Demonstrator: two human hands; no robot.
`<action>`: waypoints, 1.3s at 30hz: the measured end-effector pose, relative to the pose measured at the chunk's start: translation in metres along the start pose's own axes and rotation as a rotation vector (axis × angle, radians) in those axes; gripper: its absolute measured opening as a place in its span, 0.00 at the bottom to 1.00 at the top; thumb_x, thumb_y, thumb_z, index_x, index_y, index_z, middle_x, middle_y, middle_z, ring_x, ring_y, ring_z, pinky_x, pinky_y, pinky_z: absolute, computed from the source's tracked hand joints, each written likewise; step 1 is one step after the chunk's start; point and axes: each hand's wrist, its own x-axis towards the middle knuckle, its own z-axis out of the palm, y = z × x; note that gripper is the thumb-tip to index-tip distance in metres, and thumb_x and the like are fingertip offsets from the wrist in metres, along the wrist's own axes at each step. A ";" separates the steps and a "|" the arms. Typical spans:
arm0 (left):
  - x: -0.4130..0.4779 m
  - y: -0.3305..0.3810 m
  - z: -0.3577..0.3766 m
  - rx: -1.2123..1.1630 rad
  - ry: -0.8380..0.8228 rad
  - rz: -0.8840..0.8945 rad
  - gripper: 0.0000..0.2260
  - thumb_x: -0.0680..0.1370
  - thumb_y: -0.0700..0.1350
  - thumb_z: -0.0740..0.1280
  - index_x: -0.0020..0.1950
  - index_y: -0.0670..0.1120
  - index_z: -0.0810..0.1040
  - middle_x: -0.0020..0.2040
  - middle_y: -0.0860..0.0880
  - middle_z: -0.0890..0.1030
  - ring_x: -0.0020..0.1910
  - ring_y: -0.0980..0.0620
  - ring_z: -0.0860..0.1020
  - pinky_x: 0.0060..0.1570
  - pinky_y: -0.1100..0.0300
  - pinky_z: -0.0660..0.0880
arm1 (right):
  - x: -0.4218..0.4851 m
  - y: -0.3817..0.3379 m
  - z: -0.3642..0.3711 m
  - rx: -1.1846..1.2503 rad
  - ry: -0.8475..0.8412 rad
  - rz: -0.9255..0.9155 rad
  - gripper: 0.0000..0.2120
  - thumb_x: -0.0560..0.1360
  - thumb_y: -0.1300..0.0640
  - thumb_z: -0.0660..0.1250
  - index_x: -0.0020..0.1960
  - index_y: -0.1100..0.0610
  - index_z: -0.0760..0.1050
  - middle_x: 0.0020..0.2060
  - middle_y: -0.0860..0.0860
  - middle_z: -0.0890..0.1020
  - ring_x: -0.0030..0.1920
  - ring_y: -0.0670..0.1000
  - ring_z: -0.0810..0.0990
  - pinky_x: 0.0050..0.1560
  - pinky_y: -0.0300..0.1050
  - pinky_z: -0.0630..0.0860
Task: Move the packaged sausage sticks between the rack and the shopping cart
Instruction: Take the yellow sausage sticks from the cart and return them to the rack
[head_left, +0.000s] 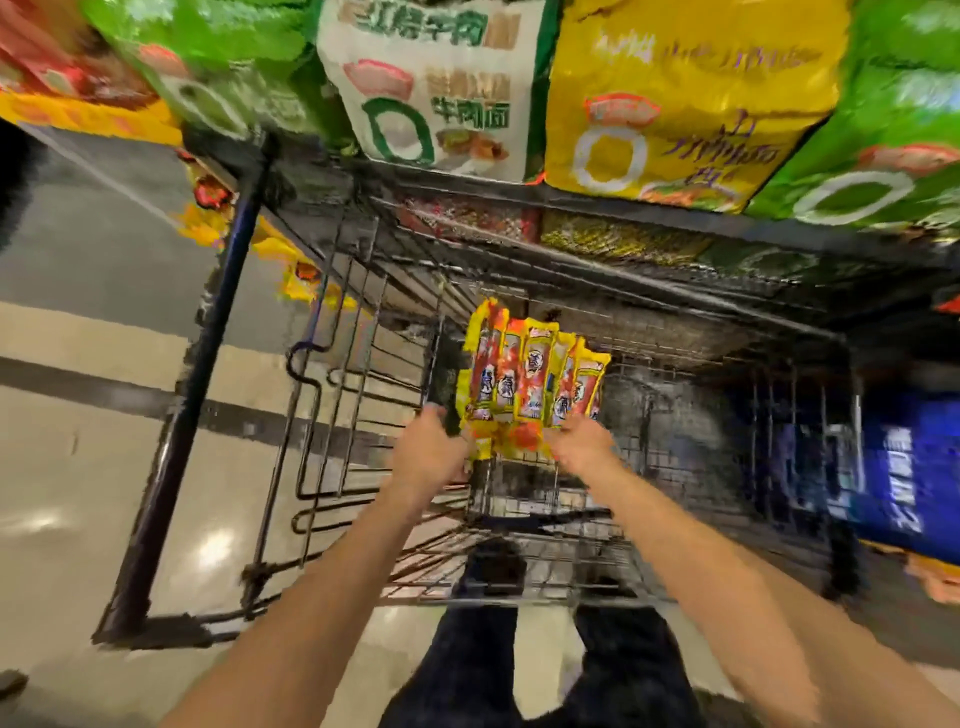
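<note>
Hands meet at the lower end of the packaged sausage sticks (530, 374); the left hand (431, 449) has its fingers curled round the bundle's lower left corner, and the right hand (584, 447) grips the lower right corner, though blur hides the single fingers; both forearms reach forward from the bottom edge of the view. The sticks, in yellow and red wrappers, fan out upward side by side from the two hands; they are held in the air over the basket of the shopping cart (363, 322), about midway between its left and right wire walls and touching none of them, as far as can be told; the near rim of the cart lies just in front of the person's dark trousers (467, 670).

Beyond the far edge of the cart stands the rack (623, 221); its dark shelf edge runs across the upper part of the view; on it stand large bags, a white pack (431, 88) with a green ring, a yellow pack (675, 104) just right of it, and green packs (893, 130) at both ends; a blue pack (909, 467) sits lower at the right; pale glossy floor (78, 467) lies left of the cart.
</note>
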 end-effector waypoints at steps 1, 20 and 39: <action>0.018 -0.001 0.008 0.098 -0.047 0.009 0.22 0.75 0.59 0.67 0.60 0.44 0.73 0.55 0.42 0.81 0.56 0.42 0.78 0.52 0.54 0.72 | 0.017 -0.004 0.008 -0.049 0.020 0.017 0.24 0.75 0.40 0.66 0.59 0.59 0.77 0.52 0.55 0.81 0.53 0.57 0.80 0.57 0.50 0.78; 0.154 0.006 0.082 0.463 -0.058 -0.072 0.30 0.75 0.61 0.66 0.67 0.41 0.66 0.65 0.43 0.70 0.60 0.41 0.77 0.48 0.51 0.74 | 0.115 -0.022 0.075 0.389 0.060 0.235 0.28 0.74 0.43 0.71 0.68 0.57 0.70 0.60 0.54 0.78 0.52 0.53 0.77 0.48 0.42 0.73; -0.021 -0.005 -0.037 -0.422 -0.444 -0.133 0.21 0.75 0.61 0.67 0.53 0.43 0.80 0.42 0.44 0.85 0.37 0.49 0.80 0.37 0.58 0.77 | -0.129 0.076 0.020 1.145 0.050 0.229 0.15 0.70 0.51 0.75 0.51 0.57 0.76 0.37 0.56 0.82 0.35 0.55 0.81 0.34 0.47 0.78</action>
